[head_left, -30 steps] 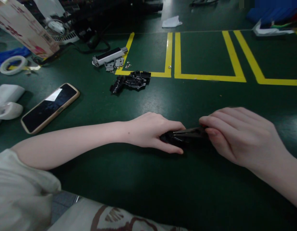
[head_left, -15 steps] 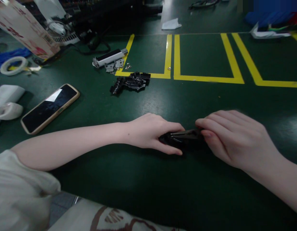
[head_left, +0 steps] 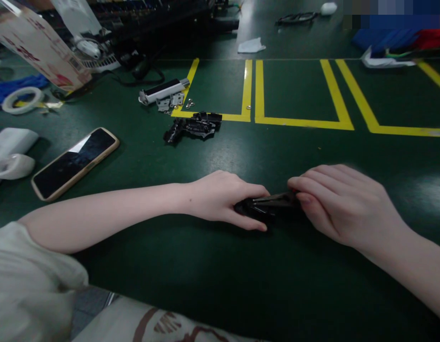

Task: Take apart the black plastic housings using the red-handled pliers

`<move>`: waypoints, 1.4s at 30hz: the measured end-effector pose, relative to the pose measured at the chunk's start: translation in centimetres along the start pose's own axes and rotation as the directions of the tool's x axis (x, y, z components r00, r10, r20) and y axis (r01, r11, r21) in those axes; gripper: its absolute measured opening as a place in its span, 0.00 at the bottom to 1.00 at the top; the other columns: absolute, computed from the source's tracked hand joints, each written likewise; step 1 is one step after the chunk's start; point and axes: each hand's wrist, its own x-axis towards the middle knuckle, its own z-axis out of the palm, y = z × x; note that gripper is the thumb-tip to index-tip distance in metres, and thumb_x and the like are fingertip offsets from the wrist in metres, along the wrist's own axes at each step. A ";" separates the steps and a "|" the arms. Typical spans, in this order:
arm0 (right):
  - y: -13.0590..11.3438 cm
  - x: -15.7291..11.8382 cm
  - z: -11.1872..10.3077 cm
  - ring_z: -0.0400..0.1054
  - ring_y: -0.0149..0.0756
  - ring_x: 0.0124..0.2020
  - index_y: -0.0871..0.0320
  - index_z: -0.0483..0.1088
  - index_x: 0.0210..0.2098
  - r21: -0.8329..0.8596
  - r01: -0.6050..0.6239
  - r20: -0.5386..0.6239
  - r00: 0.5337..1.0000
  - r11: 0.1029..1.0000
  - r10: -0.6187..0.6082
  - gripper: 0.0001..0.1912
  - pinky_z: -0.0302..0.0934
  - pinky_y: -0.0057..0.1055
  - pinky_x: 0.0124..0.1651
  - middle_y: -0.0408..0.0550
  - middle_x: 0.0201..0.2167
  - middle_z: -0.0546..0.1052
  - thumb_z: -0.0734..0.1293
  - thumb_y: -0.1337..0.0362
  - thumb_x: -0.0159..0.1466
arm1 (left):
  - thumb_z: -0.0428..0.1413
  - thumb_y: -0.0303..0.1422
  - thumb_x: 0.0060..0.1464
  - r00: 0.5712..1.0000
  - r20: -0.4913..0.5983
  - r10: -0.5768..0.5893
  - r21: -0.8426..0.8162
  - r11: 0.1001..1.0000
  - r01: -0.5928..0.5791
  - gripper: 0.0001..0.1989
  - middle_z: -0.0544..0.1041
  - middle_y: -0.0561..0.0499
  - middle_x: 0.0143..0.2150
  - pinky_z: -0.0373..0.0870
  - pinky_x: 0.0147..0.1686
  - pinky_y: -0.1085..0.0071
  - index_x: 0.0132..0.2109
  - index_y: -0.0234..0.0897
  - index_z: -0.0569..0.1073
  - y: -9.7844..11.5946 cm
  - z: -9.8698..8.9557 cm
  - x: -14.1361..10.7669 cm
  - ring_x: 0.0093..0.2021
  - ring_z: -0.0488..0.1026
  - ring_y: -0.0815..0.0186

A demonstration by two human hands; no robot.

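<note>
Between my two hands, low over the green table, is a glossy black elongated part (head_left: 264, 206); its exact kind I cannot make out. My left hand (head_left: 229, 197) clasps its left end, thumb on the near side and fingers on the far side. At the other end my right hand (head_left: 344, 204) pinches with thumb and forefinger a thin dark flat piece (head_left: 285, 199) that lies along the top of the black part. The right fingers hide where that piece ends. Farther back lies a black mechanical assembly (head_left: 196, 127), touched by neither hand.
Behind the assembly are a white-and-black cylinder (head_left: 164, 91), small metal brackets (head_left: 170, 102) and several tiny rings (head_left: 190, 103). A phone (head_left: 75, 164) and a white tape roll (head_left: 23, 100) lie at left. Yellow tape outlines (head_left: 305, 122) mark the table (head_left: 220, 275).
The view has tilted slightly, so the background sits a little lower. Both hands keep their hold on the black part, with the right hand barely shifted left.
</note>
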 end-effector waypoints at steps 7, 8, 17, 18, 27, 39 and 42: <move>-0.3 0.0 0.1 0.70 0.37 0.30 0.58 0.70 0.38 0.033 -0.033 0.002 0.999 0.999 0.033 0.11 0.63 0.34 0.31 0.49 0.29 0.77 0.58 0.65 0.71 | 0.60 0.46 0.60 1.000 -0.002 -0.030 0.030 0.999 0.030 0.22 0.80 0.53 0.34 0.61 0.27 0.77 0.52 0.33 0.74 0.3 0.0 0.1 0.28 0.73 0.71; -0.4 0.0 0.1 0.69 0.37 0.30 0.59 0.70 0.38 0.033 -0.035 0.002 0.999 0.999 0.035 0.11 0.62 0.33 0.31 0.49 0.29 0.77 0.58 0.65 0.71 | 0.60 0.45 0.60 0.999 -0.001 -0.034 0.030 0.999 0.034 0.21 0.80 0.53 0.34 0.61 0.27 0.77 0.52 0.33 0.74 0.3 0.0 0.0 0.28 0.73 0.71; -0.1 -0.4 0.3 0.69 0.36 0.32 0.61 0.72 0.36 0.050 -0.068 0.011 0.998 0.996 0.068 0.13 0.60 0.33 0.35 0.49 0.30 0.77 0.57 0.66 0.71 | 0.59 0.47 0.61 0.998 0.028 -0.053 0.077 0.996 0.050 0.19 0.77 0.54 0.31 0.59 0.26 0.77 0.46 0.34 0.74 0.3 0.2 0.1 0.28 0.73 0.70; -0.2 -0.4 0.3 0.68 0.36 0.32 0.60 0.72 0.35 0.054 -0.077 0.020 0.997 0.996 0.076 0.13 0.59 0.33 0.35 0.48 0.30 0.76 0.57 0.66 0.71 | 0.59 0.47 0.61 0.998 0.027 -0.053 0.076 0.996 0.051 0.18 0.77 0.54 0.31 0.59 0.27 0.77 0.45 0.35 0.74 0.4 0.2 0.1 0.27 0.72 0.70; -1.3 -0.5 0.2 0.64 0.35 0.31 0.60 0.72 0.35 0.086 -0.165 0.046 0.986 0.983 0.161 0.16 0.55 0.34 0.36 0.47 0.28 0.75 0.55 0.64 0.72 | 0.59 0.46 0.60 0.993 0.049 -0.106 0.038 0.994 0.105 0.17 0.76 0.56 0.30 0.59 0.28 0.76 0.47 0.38 0.74 0.9 0.6 0.1 0.27 0.71 0.70; -0.6 -0.5 0.1 0.66 0.34 0.32 0.60 0.72 0.35 0.091 -0.144 0.036 0.989 0.985 0.142 0.16 0.57 0.33 0.37 0.46 0.29 0.76 0.56 0.65 0.73 | 0.59 0.47 0.60 0.993 0.053 -0.104 -0.003 0.995 0.104 0.17 0.75 0.56 0.31 0.59 0.27 0.75 0.43 0.36 0.73 0.6 0.5 0.1 0.28 0.71 0.70; -0.7 -0.5 0.1 0.66 0.34 0.32 0.60 0.72 0.36 0.097 -0.152 0.041 0.988 0.984 0.148 0.16 0.57 0.33 0.37 0.47 0.30 0.76 0.56 0.65 0.72 | 0.60 0.47 0.60 0.991 0.060 -0.119 -0.007 0.993 0.120 0.17 0.76 0.56 0.32 0.60 0.28 0.76 0.43 0.36 0.74 0.7 0.5 0.2 0.29 0.72 0.69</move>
